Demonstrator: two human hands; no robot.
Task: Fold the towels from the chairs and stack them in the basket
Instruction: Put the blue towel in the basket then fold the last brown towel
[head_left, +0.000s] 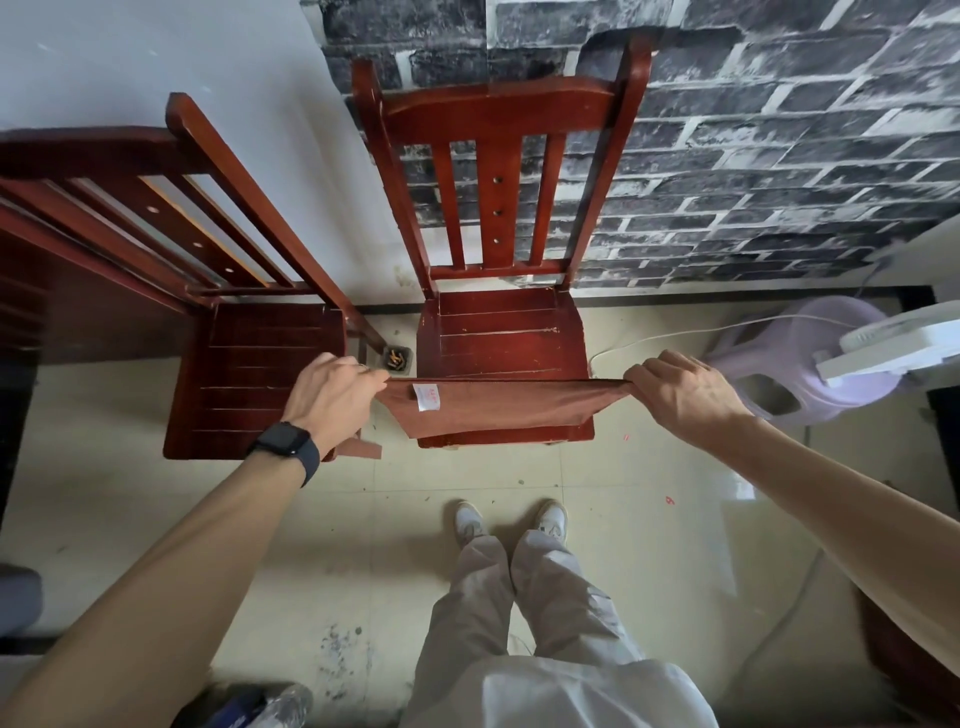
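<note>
A brown towel (498, 408) with a white label near its left end is stretched flat between my two hands, just above the front edge of the middle red wooden chair (501, 332). My left hand (332, 392), with a dark watch on its wrist, pinches the towel's left end. My right hand (680, 387) grips the right end. A second red chair (260, 374) stands to the left, its seat bare. No basket is in view.
A lilac plastic stool (800, 364) and a white appliance (893, 345) with a cord stand at the right. A small tin with cigarette butts (397, 358) sits on the floor between the chairs. My feet (511, 522) stand on the tiled floor.
</note>
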